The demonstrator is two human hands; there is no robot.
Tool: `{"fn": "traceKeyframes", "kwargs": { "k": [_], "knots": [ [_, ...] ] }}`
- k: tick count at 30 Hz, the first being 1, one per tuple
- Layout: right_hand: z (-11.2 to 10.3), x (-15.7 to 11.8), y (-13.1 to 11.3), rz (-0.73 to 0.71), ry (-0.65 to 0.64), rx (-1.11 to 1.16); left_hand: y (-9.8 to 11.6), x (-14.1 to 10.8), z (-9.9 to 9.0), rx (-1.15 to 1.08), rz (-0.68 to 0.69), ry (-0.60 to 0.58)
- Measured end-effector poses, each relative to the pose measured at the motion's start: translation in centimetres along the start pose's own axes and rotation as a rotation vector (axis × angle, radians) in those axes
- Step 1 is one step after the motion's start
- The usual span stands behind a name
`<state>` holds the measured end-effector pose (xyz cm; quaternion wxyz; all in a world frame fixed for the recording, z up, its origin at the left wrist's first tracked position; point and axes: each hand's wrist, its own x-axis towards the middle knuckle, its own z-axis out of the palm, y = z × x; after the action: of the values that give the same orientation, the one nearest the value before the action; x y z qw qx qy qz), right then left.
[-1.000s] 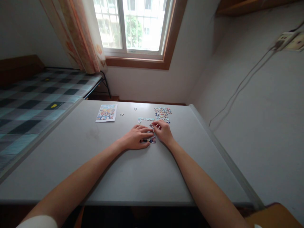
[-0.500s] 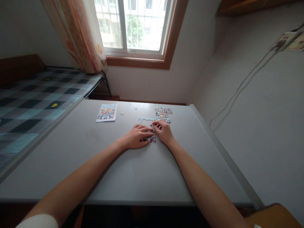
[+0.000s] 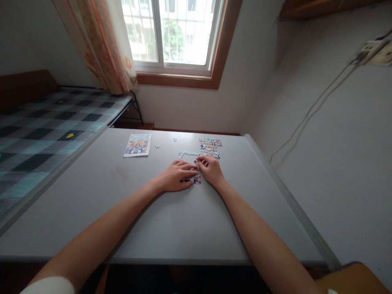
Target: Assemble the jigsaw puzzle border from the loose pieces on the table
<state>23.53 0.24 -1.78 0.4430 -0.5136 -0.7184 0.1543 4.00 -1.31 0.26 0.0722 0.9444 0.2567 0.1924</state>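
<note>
A partly joined jigsaw puzzle [image 3: 198,178] lies on the table, its pieces forming a frame-like outline. My left hand [image 3: 178,176] rests over its left and lower part with the fingers stretched out and spread, touching the pieces. At the right side of the outline, my right hand [image 3: 210,168] has thumb and index finger pinched together on a small puzzle piece [image 3: 195,161]. The fingertips partly cover that piece. Just behind my right hand lies a pile of loose puzzle pieces [image 3: 210,144]. My hands hide some of the joined pieces.
On the grey table [image 3: 183,228], a colourful picture sheet [image 3: 137,145] lies at the back left. Two stray pieces, one puzzle piece [image 3: 157,146] and another piece [image 3: 175,139], sit near it. A checked bed [image 3: 61,122] adjoins the left edge; a wall with a cable [image 3: 301,124] rises on the right.
</note>
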Motion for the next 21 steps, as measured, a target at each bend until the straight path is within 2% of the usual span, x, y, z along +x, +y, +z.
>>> {"fn": "traceKeyframes", "kwargs": {
  "k": [21],
  "knots": [
    [0.04, 0.0, -0.08, 0.001, -0.018, -0.007, -0.06, 0.0, -0.14, -0.014, 0.002, -0.015]
  ]
}}
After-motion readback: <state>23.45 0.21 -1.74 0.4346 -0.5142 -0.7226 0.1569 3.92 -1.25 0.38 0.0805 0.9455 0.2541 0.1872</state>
